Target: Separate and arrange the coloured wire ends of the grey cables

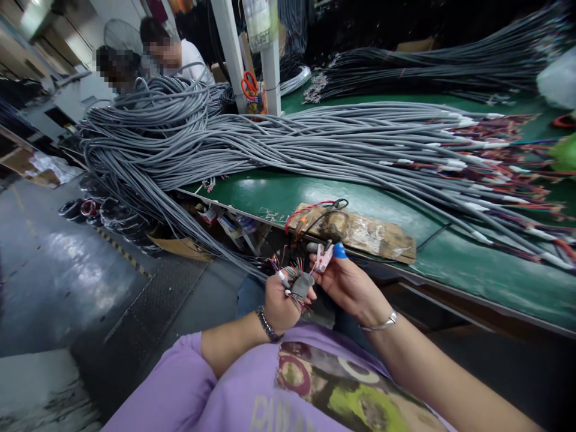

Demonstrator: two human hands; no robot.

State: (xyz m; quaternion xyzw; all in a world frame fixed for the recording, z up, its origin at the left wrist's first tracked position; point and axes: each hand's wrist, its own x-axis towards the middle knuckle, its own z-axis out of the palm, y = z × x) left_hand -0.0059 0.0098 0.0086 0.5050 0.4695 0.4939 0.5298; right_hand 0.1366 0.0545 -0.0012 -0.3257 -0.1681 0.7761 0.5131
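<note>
My left hand (279, 300) is closed around the stripped end of a grey cable (300, 282), whose thin coloured wires fan out above my fingers. My right hand (348, 282) pinches a small pink clip (323, 257) beside those wires; its forefinger wears a blue fingertip cover (339, 250). Both hands are held just below the front edge of the green table (279, 195). Red and black leads (310, 210) run from the clip area up onto a taped cardboard pad (364, 233).
A big heap of long grey cables (288, 138) with coloured wire ends covers the table and droops over its left end. Two people sit behind the heap at the far left. White posts (270, 66) and orange scissors (249, 85) stand at the back. Grey floor lies left.
</note>
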